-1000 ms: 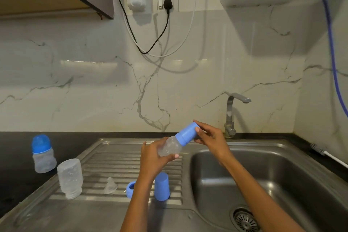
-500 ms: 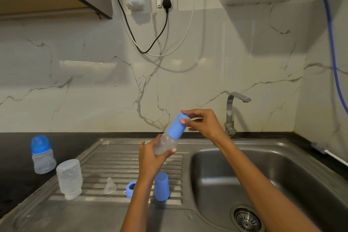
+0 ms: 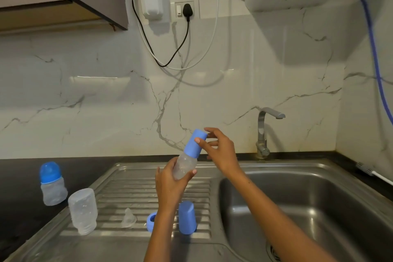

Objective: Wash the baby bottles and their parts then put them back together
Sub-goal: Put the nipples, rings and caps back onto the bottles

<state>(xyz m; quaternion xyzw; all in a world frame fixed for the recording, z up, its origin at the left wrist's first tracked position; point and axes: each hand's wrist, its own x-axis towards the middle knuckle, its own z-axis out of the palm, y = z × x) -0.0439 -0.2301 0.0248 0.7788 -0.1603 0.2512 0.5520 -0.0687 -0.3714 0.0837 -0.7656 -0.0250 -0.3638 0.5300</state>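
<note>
**Head view: capped bottle held over the drainboard**

Head camera looks down at a steel sink (image 3: 361, 178) set in a dark counter (image 3: 19, 187), with a marble backsplash behind. At the centre of the frame the left hand (image 3: 170, 185) grips the clear body of a baby bottle (image 3: 184, 166), fingers and thumb curled round its lower half. That bottle is tilted, its top leaning toward the upper right, and it carries a tall blue cap (image 3: 194, 142). The right hand (image 3: 221, 151) is at the cap's upper end: the thumb presses the near side and the fingers reach round the far side, loosely curved, so the cap is pinched between them.

Below the hands, on the ribbed drainboard (image 3: 131, 187), a second blue cap (image 3: 187, 217) stands with its closed end up, and a blue ring (image 3: 151, 221) lies just left of it, partly hidden by the left forearm. Further left a clear teat (image 3: 128, 218) sits on the ribs. At the drainboard's left edge a clear bottle body (image 3: 83, 210) stands upside down on its threaded neck. On the counter in the lower left stands an assembled bottle (image 3: 52, 183) with a blue top.

A tap (image 3: 263, 132) rises behind the basin, right of centre. A black plug (image 3: 187, 9) sits in the wall socket at the top, its cable looping down the wall.
</note>
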